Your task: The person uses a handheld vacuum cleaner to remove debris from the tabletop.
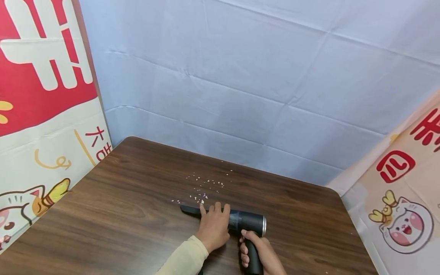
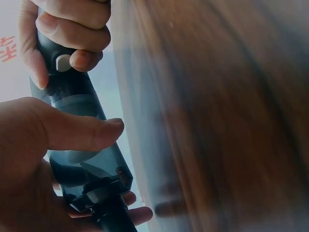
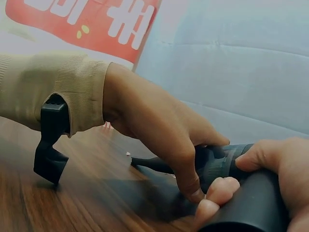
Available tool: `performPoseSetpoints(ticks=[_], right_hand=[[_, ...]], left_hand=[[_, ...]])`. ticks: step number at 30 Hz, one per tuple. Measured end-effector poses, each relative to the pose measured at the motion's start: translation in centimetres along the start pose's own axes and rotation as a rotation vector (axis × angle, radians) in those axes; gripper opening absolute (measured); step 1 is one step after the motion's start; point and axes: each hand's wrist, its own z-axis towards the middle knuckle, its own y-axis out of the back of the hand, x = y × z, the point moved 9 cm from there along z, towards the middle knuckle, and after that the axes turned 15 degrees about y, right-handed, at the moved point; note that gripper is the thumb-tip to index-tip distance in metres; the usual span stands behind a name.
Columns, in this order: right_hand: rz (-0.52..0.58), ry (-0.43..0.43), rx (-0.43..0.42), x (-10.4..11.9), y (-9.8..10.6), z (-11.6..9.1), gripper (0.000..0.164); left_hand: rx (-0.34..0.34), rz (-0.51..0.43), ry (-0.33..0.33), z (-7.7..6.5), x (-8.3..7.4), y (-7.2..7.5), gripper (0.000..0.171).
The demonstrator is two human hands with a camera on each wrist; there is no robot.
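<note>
A black handheld vacuum (image 1: 247,221) with a flat crevice nozzle (image 1: 190,209) lies low over the brown table, its nozzle pointing left. My right hand (image 1: 259,248) grips its handle (image 1: 253,259), the thumb up near the body. Over the front of the body my left hand (image 1: 214,225) is wrapped, thumb on one side and fingers on the other, as the left wrist view also shows around the clear dust cup (image 2: 91,164). Just beyond the nozzle, small pale crumbs (image 1: 203,196) lie scattered on the wood.
The dark wood table (image 1: 137,183) ends at a back edge against a pale blue cloth wall (image 1: 223,95). Printed red-and-white cloth (image 1: 44,84) hangs at the left, and another printed cloth (image 1: 405,214) at the right.
</note>
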Motion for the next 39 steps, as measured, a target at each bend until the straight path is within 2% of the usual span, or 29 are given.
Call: performPoseSetpoints(ticks=[10,20,29,39], right_hand=[[-0.028,0.013,-0.065,-0.2,1.0,-0.6,0.032],[-0.012,0.035,-0.071,-0.2,0.1,0.2,0.031],[-0.005,0.043,-0.073,-0.3,-0.6,0.7,0.031],[0.001,0.048,-0.068,-0.5,-0.9,1.1,0.033]], left_hand=[[0.015,0.013,-0.055,0.2,-0.9,-0.7,0.056],[0.039,0.006,-0.045,1.0,0.1,-0.7,0.059],[0.017,-0.027,-0.033,1.0,1.0,-0.3,0.057],[0.039,-0.062,-0.025,1.0,1.5,-0.2,0.062]])
